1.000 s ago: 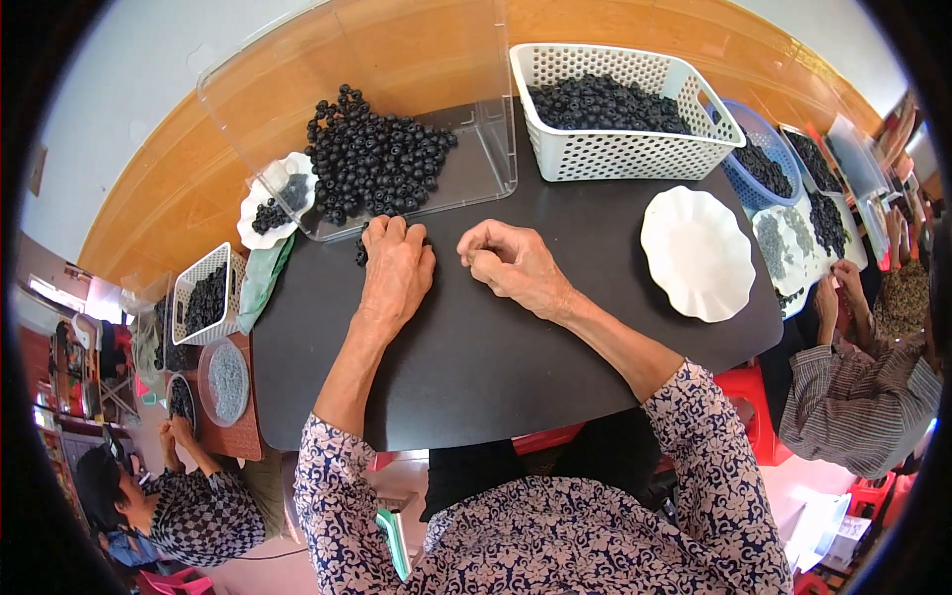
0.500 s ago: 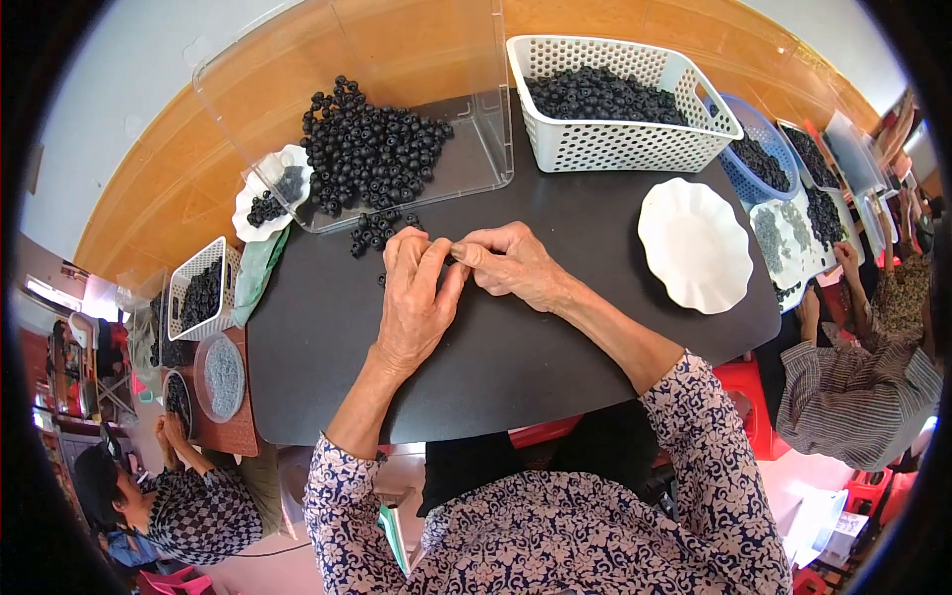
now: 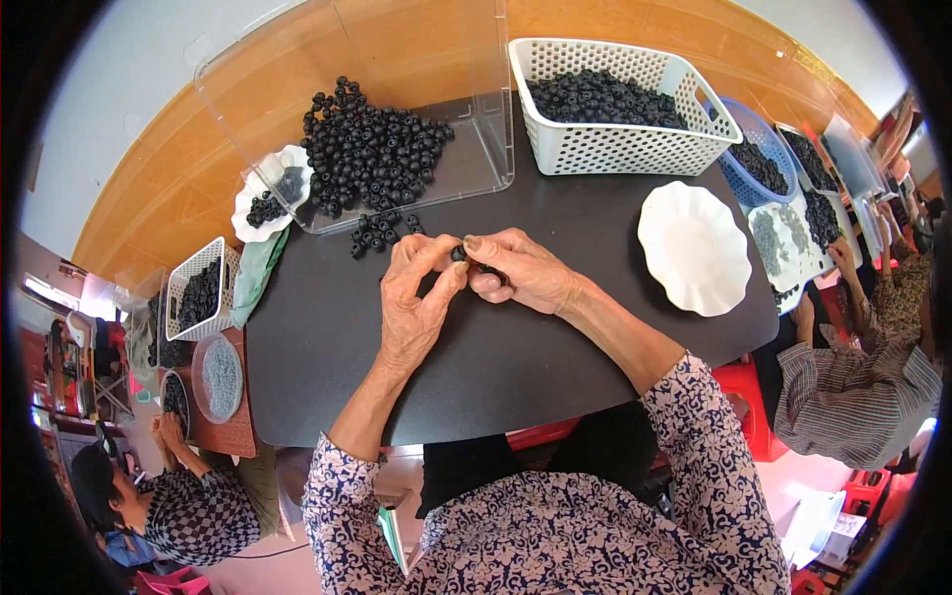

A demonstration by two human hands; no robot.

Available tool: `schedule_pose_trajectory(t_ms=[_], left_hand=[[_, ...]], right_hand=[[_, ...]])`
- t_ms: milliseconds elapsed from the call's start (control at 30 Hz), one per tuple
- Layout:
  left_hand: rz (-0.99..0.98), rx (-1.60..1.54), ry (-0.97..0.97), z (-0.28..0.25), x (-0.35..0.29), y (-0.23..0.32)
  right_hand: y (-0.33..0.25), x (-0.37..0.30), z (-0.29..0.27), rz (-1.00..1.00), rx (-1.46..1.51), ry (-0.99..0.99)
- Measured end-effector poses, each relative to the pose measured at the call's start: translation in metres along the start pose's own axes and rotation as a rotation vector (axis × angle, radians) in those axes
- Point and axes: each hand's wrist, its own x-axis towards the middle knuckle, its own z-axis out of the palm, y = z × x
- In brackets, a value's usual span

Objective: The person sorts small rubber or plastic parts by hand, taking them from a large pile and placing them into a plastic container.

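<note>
Over the dark table, my left hand (image 3: pixel 415 302) pinches a small black bead-like piece (image 3: pixel 458 254) between thumb and fingertips. Touching it from the other side is the thumb of my right hand (image 3: pixel 528 270), whose fingers are curled around another dark piece (image 3: pixel 489 270), partly hidden. Just beyond my left fingertips lie several loose black bead-like pieces (image 3: pixel 374 234). They spill from a larger heap (image 3: pixel 372 154) of round black pieces with holes, lying in a clear plastic bin (image 3: pixel 493 164) tipped on its side.
A white perforated basket (image 3: pixel 625 161) of black pieces stands at the back. To the right lies a white scalloped plate (image 3: pixel 694 248); a smaller one (image 3: pixel 248 220) with dark bits sits left. Other people work at both sides, beside a blue basket (image 3: pixel 736 171) and a white basket (image 3: pixel 220 315).
My left fingers have drawn back and opened into a pinch, so the black piece between my hands now shows. My right hand has turned slightly, revealing a dark piece in its fingers.
</note>
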Motion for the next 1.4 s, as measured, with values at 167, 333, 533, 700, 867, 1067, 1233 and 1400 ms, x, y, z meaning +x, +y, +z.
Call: schedule_pose_trajectory(t_ms=[167,333,533,700,867,1067,1233,1400], left_hand=[[0.002,-0.046,-0.010,0.001,0.001,-0.003],[0.088,0.065,-0.004,0.000,0.000,0.000],[0.129,0.144,-0.040,-0.009,0.001,0.001],[-0.044,0.167,0.238,-0.038,0.009,0.000],[-0.253,0.605,0.055,-0.056,0.005,-0.012],[-0.225,0.622,-0.106,-0.039,-0.006,-0.017],[-0.587,-0.530,-0.011,-0.023,-0.005,-0.010],[-0.680,-0.848,0.074,-0.004,-0.001,0.002]], right_hand=[[0.002,0.001,-0.007,-0.028,-0.028,-0.030],[0.002,0.001,-0.005,0.012,0.029,0.019],[0.004,0.002,-0.012,0.058,-0.023,0.011],[0.000,0.000,-0.013,-0.064,-0.138,0.194],[0.000,0.003,-0.013,-0.072,-0.072,0.203],[-0.004,0.003,0.001,-0.082,-0.023,0.185],[0.006,0.004,0.005,-0.228,-0.425,0.224],[0.009,0.003,0.011,-0.429,-0.786,0.269]])
